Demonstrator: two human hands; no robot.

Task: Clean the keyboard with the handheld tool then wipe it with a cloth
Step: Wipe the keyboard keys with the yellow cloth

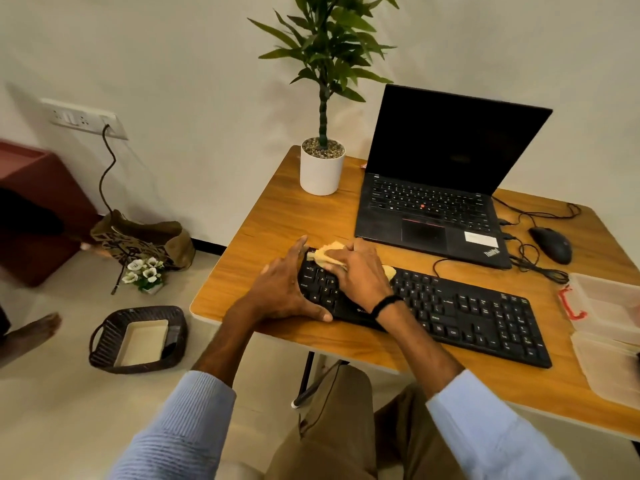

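A black keyboard [460,313] lies slantwise across the wooden table [277,216]. My right hand [360,271] presses a yellow cloth [327,254] onto the keyboard's upper left keys, fingers curled over it. My left hand [287,289] holds the keyboard's left end, thumb along the front edge and fingers spread at the back corner. No handheld cleaning tool can be made out.
An open black laptop [446,188] stands behind the keyboard, a potted plant [322,164] to its left, a black mouse [550,244] with cables to its right. Clear plastic containers [609,327] sit at the table's right edge. A wicker basket [138,339] rests on the floor.
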